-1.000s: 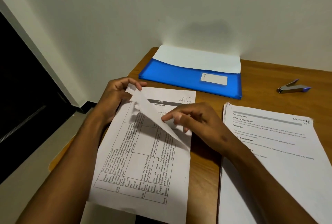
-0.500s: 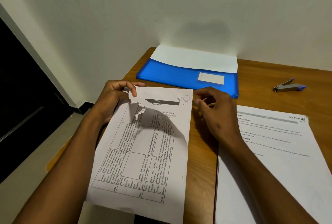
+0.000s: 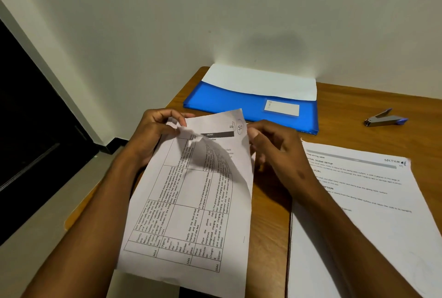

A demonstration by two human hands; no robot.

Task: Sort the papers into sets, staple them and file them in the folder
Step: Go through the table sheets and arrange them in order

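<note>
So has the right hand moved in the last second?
Yes. The right hand left the sheet's middle and went past its right edge, toward the blue folder.

The white printed sheet with a table [image 3: 191, 202] reads "HOME"; the white paper stack [image 3: 370, 202] reads "SECTION" and "INITIAL SCENE SETUP".

A brown wooden table [image 3: 346, 104] is being seen against a white wall [image 3: 215, 10]. At the back of the table, next to the wall, a flat blue plastic folder [image 3: 239, 104] is lying, with a white sheet [image 3: 260, 81] sticking out of it at the far edge. To the right of the folder, well apart, a small grey metal stapler [image 3: 385, 119] is lying. In front of the folder, a set of white printed papers [image 3: 191, 202] is being held at its top left corner by the left hand [image 3: 155, 132] and at its top right edge by the right hand [image 3: 275, 147]. To the right of that set, a stack of white printed sheets [image 3: 373, 214] is lying on the table, partly under the right arm.
</note>
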